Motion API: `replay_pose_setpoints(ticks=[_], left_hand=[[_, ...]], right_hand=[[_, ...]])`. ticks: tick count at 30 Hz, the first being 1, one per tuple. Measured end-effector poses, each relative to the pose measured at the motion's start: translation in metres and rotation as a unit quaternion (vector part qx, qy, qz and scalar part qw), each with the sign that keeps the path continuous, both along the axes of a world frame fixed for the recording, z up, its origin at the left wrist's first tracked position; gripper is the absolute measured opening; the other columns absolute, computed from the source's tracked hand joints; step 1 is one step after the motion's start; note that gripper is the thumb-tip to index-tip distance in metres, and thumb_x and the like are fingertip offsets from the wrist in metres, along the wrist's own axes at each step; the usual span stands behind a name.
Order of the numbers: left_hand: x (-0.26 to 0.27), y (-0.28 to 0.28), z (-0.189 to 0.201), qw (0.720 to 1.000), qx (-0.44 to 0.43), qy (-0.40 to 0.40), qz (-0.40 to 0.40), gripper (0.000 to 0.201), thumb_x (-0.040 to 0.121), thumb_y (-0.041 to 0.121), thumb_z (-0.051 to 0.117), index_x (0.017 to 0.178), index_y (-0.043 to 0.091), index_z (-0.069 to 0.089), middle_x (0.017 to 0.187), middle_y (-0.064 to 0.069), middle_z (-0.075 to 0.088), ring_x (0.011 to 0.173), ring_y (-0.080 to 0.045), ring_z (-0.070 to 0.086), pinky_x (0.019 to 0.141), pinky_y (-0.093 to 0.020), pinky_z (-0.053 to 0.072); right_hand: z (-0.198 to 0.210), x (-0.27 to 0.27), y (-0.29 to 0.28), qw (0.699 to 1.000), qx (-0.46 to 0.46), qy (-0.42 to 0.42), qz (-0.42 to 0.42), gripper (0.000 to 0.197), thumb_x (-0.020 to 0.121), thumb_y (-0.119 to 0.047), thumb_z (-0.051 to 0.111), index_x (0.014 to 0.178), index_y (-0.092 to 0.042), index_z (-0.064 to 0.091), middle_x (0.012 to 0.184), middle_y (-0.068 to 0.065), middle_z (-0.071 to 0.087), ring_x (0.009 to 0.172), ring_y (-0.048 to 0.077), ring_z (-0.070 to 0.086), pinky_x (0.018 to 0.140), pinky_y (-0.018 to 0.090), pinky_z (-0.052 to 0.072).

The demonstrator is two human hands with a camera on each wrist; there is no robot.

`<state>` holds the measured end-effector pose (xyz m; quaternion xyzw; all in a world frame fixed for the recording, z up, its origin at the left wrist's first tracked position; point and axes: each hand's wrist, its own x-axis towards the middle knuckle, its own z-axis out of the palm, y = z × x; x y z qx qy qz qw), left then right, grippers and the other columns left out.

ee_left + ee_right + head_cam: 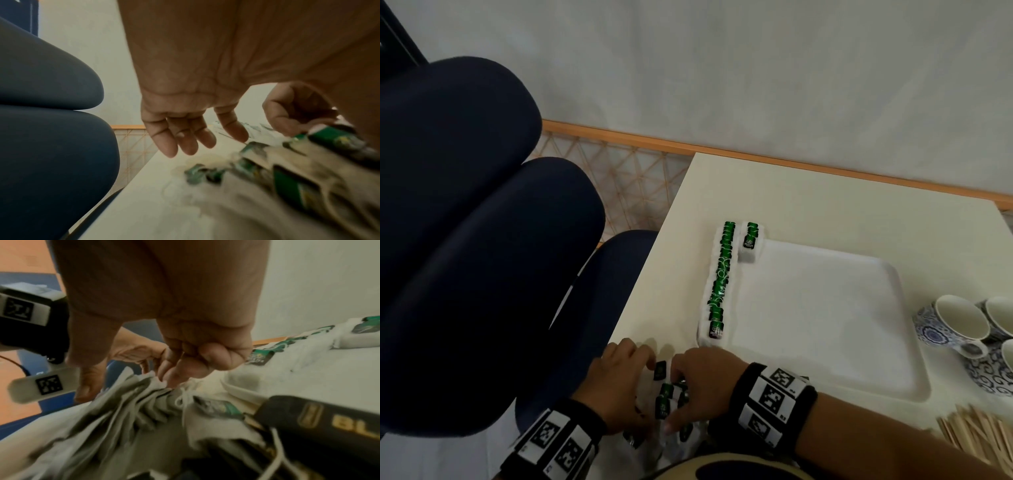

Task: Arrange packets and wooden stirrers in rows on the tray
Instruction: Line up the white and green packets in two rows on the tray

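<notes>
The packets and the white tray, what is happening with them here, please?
A person is sorting green-labelled packets onto a white tray. One long row of packets already lies along the tray's left edge, and a second row has just begun beside it. Both hands work in a loose pile of packets at the table's near edge: the right hand pinches packets from it, while the left hand rests there with relaxed fingers. The wooden stirrers lie off the tray, near the cups.

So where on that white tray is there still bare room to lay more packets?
Most of the tray is bare: everything right of the long packet row and nearer than the short second row. The tray's left edge is full. The crowded spot is the loose pile where the left hand and right hand work.
</notes>
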<state>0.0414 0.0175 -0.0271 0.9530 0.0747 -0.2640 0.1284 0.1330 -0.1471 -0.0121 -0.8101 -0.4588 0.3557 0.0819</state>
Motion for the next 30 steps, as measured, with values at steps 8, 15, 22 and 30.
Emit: replay_pose_setpoints(ticks=[8, 15, 22, 30], left_hand=[[-0.017, -0.007, -0.016, 0.996, -0.056, -0.035, 0.06, 0.057, 0.063, 0.043, 0.069, 0.105, 0.037, 0.031, 0.109, 0.012, 0.026, 0.102, -0.011, 0.032, 0.061, -0.017, 0.035], [-0.018, -0.005, -0.016, 0.979, -0.162, -0.05, 0.111, 0.063, 0.056, 0.038, 0.079, 0.104, 0.039, 0.038, 0.107, 0.013, 0.033, 0.095, -0.006, 0.047, 0.071, -0.018, 0.049], [0.001, 0.005, 0.021, 0.944, -0.308, -0.055, 0.103, 0.065, 0.047, 0.066, 0.082, 0.103, 0.048, 0.056, 0.109, 0.016, 0.054, 0.094, -0.004, 0.056, 0.079, -0.017, 0.049], [0.052, -0.017, 0.043, 0.79, -0.562, -0.094, 0.227, 0.011, 0.077, 0.015, 0.071, 0.087, 0.014, 0.074, 0.078, -0.017, 0.071, 0.073, -0.025, 0.067, 0.064, -0.028, 0.056]], right_hand=[[-0.013, -0.012, 0.01, 0.999, 0.039, -0.032, 0.013, 0.04, 0.079, -0.045, 0.071, 0.103, -0.014, 0.066, 0.095, 0.009, 0.053, 0.09, 0.028, 0.057, 0.078, 0.038, 0.051], [-0.001, -0.006, 0.001, 0.995, 0.088, 0.041, 0.012, 0.018, 0.082, -0.028, 0.068, 0.089, -0.012, 0.07, 0.08, 0.006, 0.064, 0.073, 0.018, 0.058, 0.072, 0.033, 0.051], [0.035, 0.021, -0.024, 0.971, 0.146, 0.149, -0.113, 0.014, 0.085, -0.029, 0.071, 0.074, -0.031, 0.063, 0.065, -0.013, 0.057, 0.06, -0.003, 0.051, 0.063, 0.014, 0.043], [0.055, 0.047, -0.035, 0.905, 0.274, 0.183, -0.271, 0.013, 0.09, -0.023, 0.067, 0.1, -0.015, 0.069, 0.079, 0.01, 0.069, 0.066, 0.012, 0.061, 0.066, 0.025, 0.051]])
